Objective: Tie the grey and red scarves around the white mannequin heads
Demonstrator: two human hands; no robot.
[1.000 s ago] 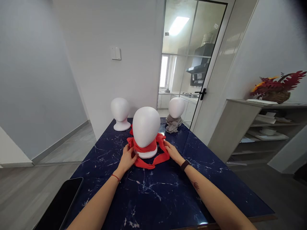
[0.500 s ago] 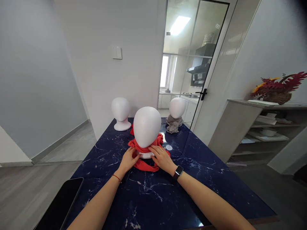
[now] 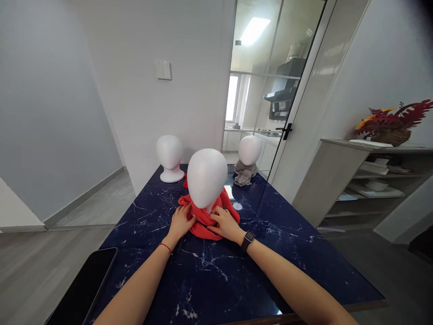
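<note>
The right hand (image 3: 225,224) is brought in from the side of the head (image 3: 207,178) to its front, and the scarf (image 3: 200,231), loose on the counter (image 3: 203,280) a second ago, is now bunched close about the neck, so that the white base is covered. The left hand (image 3: 181,222) is kept at the left of the neck.

The red scarf is wrapped round the foot of the white foam head, which is stood upright near the middle of the dark blue marbled counter. The left fingers (image 3: 184,211) are laid together against the cloth; whether any of it is pinched cannot be told. The right fingers (image 3: 216,212) are curled toward the neck, and a fold of the scarf is gripped between them and the thumb. A watch (image 3: 248,236) is worn on the right wrist and a red cord (image 3: 165,246) on the left.

Two more foam heads are set at the far edge: a bare one (image 3: 169,153) at the left, and one (image 3: 249,150) at the right with a grey cloth (image 3: 243,174) round its neck. A black slab (image 3: 84,289) is seen at the near left corner.
</note>
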